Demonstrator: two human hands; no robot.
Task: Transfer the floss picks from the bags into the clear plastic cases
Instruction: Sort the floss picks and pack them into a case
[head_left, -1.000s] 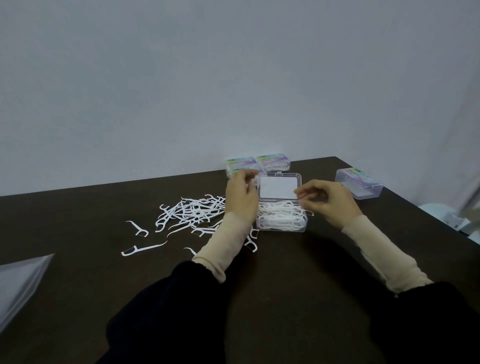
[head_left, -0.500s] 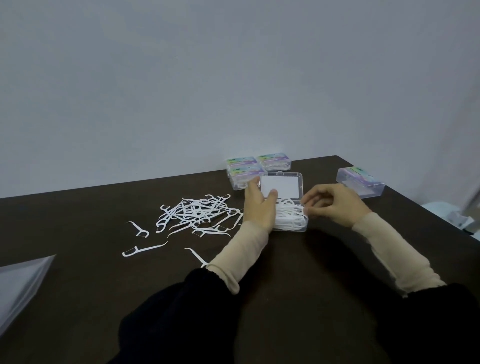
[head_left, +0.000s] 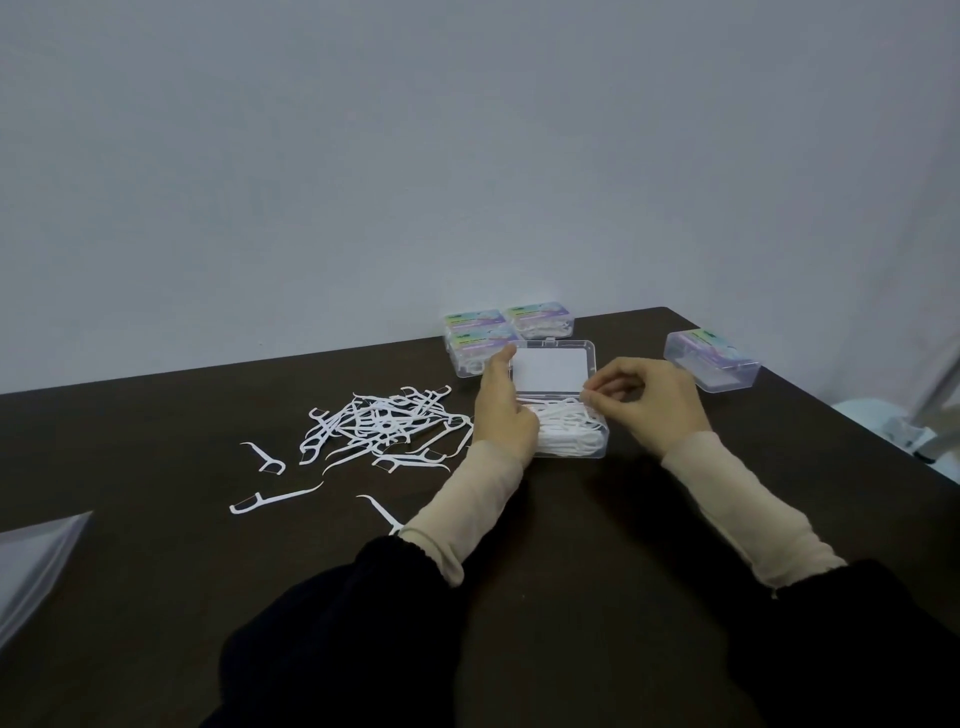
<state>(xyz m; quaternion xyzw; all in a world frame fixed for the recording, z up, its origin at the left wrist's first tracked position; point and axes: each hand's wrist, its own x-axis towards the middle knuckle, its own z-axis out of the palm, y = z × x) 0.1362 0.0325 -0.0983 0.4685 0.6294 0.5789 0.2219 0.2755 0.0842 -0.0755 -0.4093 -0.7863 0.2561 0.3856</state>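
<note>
Open case (head_left: 558, 415) lying mid-surface, picks (head_left: 563, 431) heaped inside, long axes running left to right. Left hand (head_left: 504, 415) pressing flat on the heap's left end; right hand (head_left: 649, 402) pinching pick ends at the right rim. Loose pile (head_left: 384, 426) just left, nearer the left hand.

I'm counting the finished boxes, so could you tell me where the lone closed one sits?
In the head view, the lone closed case sits near the table's far right corner, right of the open case and beyond the right hand.
</note>
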